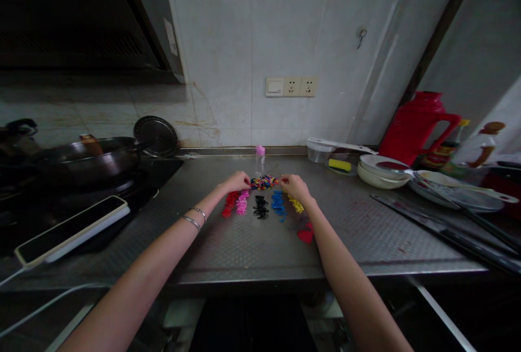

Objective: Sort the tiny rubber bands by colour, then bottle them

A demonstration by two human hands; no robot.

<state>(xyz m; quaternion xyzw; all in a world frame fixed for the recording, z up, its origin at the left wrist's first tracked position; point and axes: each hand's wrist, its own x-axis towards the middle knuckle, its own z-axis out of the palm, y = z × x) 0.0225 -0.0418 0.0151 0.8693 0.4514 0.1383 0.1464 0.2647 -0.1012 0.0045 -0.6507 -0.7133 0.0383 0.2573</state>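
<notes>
Mixed pile of small coloured pieces (264,182): on the metal desk (252,254), between the two hands. Left hand (238,181) and right hand (296,187): fingers bent, tips nearly together, at opposite ends of the pile; cannot tell whether either grips a piece.
In front, side by side: red pile (229,204), pink pile (242,203), black pile (261,208), blue pile (279,203), yellow pile (296,203).
Directly behind: pink-capped bottle (260,164), blocking the rear.
Right: yellow sponge (339,165), stacked bowls (382,175), red flask (415,129), long black tool (459,239).
Left: pan (89,162), phone (73,230).
Bounds: wall (228,42) behind; desk surface extends from piles to front edge.
</notes>
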